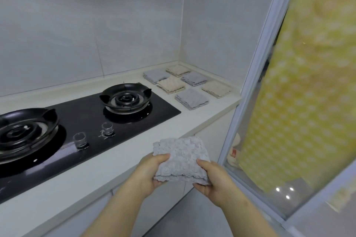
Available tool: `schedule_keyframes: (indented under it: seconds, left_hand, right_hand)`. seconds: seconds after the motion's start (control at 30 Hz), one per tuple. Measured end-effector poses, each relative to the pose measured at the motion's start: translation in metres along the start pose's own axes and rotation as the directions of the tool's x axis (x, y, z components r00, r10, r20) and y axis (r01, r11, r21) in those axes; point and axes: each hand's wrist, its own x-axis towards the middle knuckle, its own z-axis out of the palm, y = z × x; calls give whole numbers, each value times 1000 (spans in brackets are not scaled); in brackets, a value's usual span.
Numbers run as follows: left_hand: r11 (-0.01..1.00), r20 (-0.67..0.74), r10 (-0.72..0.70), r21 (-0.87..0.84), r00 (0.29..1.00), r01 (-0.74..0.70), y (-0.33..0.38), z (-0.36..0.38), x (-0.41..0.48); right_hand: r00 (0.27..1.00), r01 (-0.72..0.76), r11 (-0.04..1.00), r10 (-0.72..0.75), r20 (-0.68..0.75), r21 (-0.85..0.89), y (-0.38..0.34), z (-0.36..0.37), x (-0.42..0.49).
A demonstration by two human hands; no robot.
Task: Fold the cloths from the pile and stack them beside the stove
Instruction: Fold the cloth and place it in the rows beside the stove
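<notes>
Two hands, left hand (152,171) and right hand (212,177), are pinching the grey cloth's (181,158) edges (already folded, apparently), keeping it flat for stacking beside the stove (81,119).

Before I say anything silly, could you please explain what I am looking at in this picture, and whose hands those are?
There is no machine here. A person wears a wide-angle camera on the head, so the single picture looks forward and down at their own two bare hands. The left hand and the right hand together hold a fluffy grey cloth in front of the white counter. Set into the counter is a black two-burner gas stove with two clear knobs. Beside it, in the corner, lie six stacks of folded cloths, three grey and three beige, set out side by side. At the right is a glass sliding door, with yellow spotted fabric showing through the glass.
</notes>
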Motion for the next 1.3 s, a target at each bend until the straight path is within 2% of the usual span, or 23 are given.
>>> schedule_keyframes:
  seconds: [0.23, 0.47, 0.7, 0.8, 0.93, 1.1, 1.23, 1.3]
  left_hand:
    - [997, 49, 81, -5, 996, -81, 78, 59, 160]
    - [996, 85, 92, -28, 992, -90, 163, 116, 282]
    - [974, -8, 224, -20, 975, -224, 233, 149, 390]
    - [940, -78, 341, 18, 937, -340, 264, 165, 435]
    - [888, -159, 455, 153, 876, -433, 305, 183, 499]
    - [876, -208, 448, 299, 870, -379, 355, 192, 566]
    - [903, -349, 408, 289, 844, -317, 379, 186, 616]
    - [911, -383, 399, 274, 833, -309, 386, 183, 637]
  right_hand:
    - [999, 41, 999, -41, 5, 4, -109, 2, 143]
    - [997, 83, 996, -83, -2, -25, -216, 8, 266]
    - [995, 79, 988, -70, 64, -136, -304, 26, 382]
    - [995, 59, 981, -43, 88, -185, -342, 38, 443]
    - [981, 75, 970, -30, 193, -230, -393, 56, 528]
    - [956, 146, 931, -47, 288, -335, -448, 87, 607]
    - [950, 183, 896, -55, 308, -405, -470, 115, 671]
    - [947, 247, 846, -107, 303, -473, -472, 126, 702]
